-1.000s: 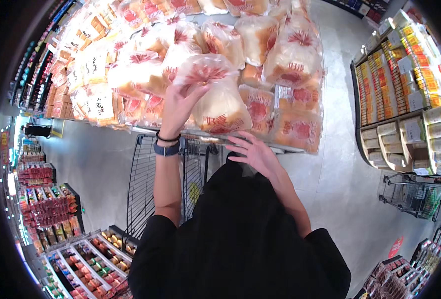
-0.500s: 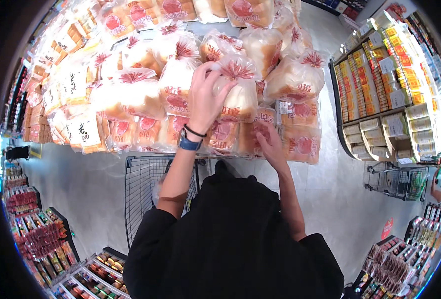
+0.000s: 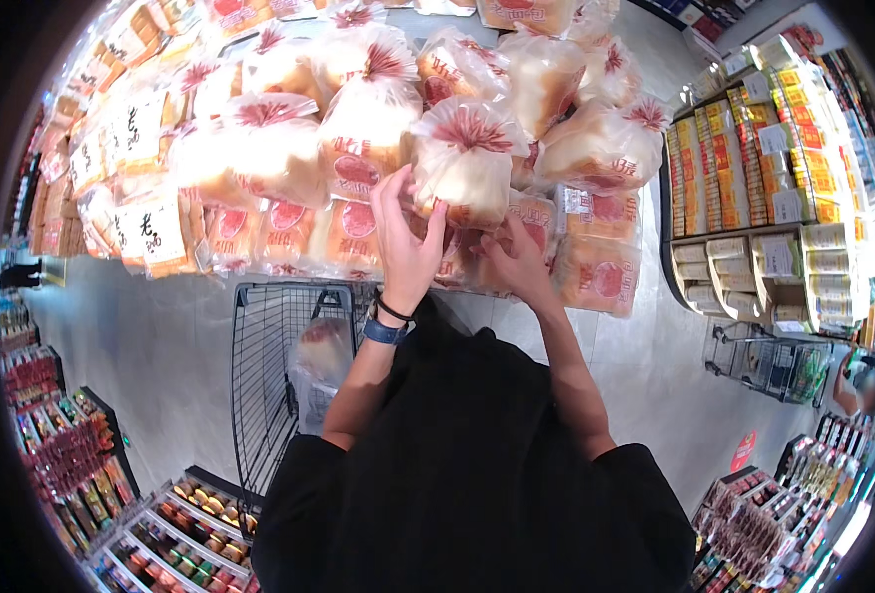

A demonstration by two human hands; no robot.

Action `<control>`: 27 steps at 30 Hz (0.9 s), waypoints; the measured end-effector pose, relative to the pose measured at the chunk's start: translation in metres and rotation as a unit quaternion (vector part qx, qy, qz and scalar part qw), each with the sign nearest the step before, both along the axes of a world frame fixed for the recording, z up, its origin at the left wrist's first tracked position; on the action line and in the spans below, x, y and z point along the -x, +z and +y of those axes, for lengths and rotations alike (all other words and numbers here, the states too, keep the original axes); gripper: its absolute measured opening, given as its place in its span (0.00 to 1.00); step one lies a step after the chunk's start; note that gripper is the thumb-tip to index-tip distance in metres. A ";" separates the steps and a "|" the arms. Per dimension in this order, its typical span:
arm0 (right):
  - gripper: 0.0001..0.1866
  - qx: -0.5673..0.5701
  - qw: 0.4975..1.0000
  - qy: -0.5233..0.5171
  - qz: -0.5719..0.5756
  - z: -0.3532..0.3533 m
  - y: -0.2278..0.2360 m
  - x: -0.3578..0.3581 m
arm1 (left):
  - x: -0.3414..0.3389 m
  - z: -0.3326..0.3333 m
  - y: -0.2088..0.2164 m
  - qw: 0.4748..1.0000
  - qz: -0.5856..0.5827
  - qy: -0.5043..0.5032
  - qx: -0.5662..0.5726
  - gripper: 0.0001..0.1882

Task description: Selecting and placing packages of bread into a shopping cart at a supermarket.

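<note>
A clear plastic bag of bread (image 3: 462, 173), gathered at the top with red print, stands at the front of a heaped display. My left hand (image 3: 408, 242) cups its lower left corner, thumb on the front and fingers along the side. Against the lower right edge, my right hand (image 3: 519, 262) has its fingers bent under the bag; their tips are partly hidden. Another bagged loaf (image 3: 368, 138) leans close on the left, and a tilted one (image 3: 601, 148) lies to the right. Flat packs of sliced bread (image 3: 601, 272) sit below.
A wire shopping cart (image 3: 245, 376) stands by my left arm with a bagged item (image 3: 324, 351) inside. Right of the bread, a shelf unit (image 3: 764, 168) holds yellow and red packs and cans. Another cart (image 3: 769, 361) stands beyond it. Snack racks (image 3: 180, 534) line the lower left.
My left hand has come down from the bag's top to its lower left side. My right hand has moved in against its lower right. The bag has shifted slightly toward me.
</note>
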State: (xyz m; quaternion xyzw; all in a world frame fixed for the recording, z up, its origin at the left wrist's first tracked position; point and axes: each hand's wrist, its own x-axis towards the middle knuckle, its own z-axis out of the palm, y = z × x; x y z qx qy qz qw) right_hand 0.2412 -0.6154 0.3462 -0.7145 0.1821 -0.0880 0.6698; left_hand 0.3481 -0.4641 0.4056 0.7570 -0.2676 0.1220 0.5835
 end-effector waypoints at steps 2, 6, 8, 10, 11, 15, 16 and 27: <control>0.27 -0.065 0.998 0.010 -0.011 0.001 -0.005 0.003 | 0.003 0.002 0.001 1.000 0.006 0.001 -0.005 0.29; 0.27 -0.060 0.997 -0.006 -0.054 0.004 -0.007 0.020 | 0.025 0.011 0.005 0.999 -0.025 0.025 -0.032 0.28; 0.26 -0.070 0.995 -0.013 -0.072 0.004 -0.008 0.035 | 0.051 0.019 0.020 0.999 -0.030 0.039 -0.018 0.27; 0.24 -0.081 0.992 -0.038 -0.089 -0.001 -0.008 0.053 | 0.088 0.028 0.056 0.994 0.040 -0.041 0.096 0.26; 0.24 -0.089 0.993 -0.023 -0.080 -0.005 -0.005 0.062 | 0.112 0.037 0.082 0.978 0.091 -0.099 0.159 0.27; 0.20 -0.094 0.994 -0.003 -0.053 -0.019 0.008 0.093 | 0.186 0.030 0.163 0.882 -0.052 -0.302 0.357 0.09; 0.18 -0.098 0.991 -0.028 -0.090 -0.021 0.007 0.100 | 0.201 0.020 0.173 0.811 -0.125 -0.387 0.420 0.19; 0.14 -0.138 0.986 0.069 -0.067 0.014 0.014 0.138 | 0.273 0.053 0.179 0.844 0.053 -0.416 0.334 0.18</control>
